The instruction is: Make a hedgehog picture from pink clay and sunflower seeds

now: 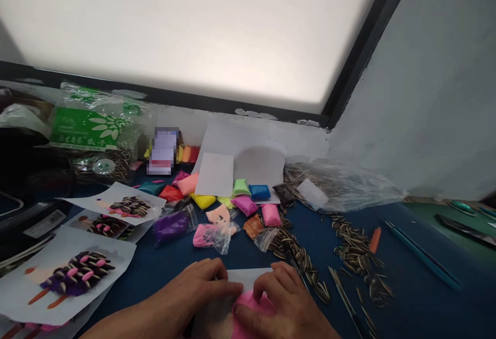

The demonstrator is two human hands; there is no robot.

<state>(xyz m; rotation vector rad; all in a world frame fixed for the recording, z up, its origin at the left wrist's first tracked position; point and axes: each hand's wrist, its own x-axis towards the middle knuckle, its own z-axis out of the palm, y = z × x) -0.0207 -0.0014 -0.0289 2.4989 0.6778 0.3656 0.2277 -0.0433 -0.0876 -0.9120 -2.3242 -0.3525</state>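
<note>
I count one pink clay piece [266, 305] atop white card [247, 276], under my right hand [284, 297], the nearer, fingers curled; left hand [201, 281] to its left, thumb extended; whether either pinches, I cannot tell

Smooth, bright pink clay lump [265, 305], partly hidden, on a white paper sheet [248, 275].

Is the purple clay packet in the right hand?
No, the right hand is on pink clay, while the purple clay packet lies well away from it.
</note>
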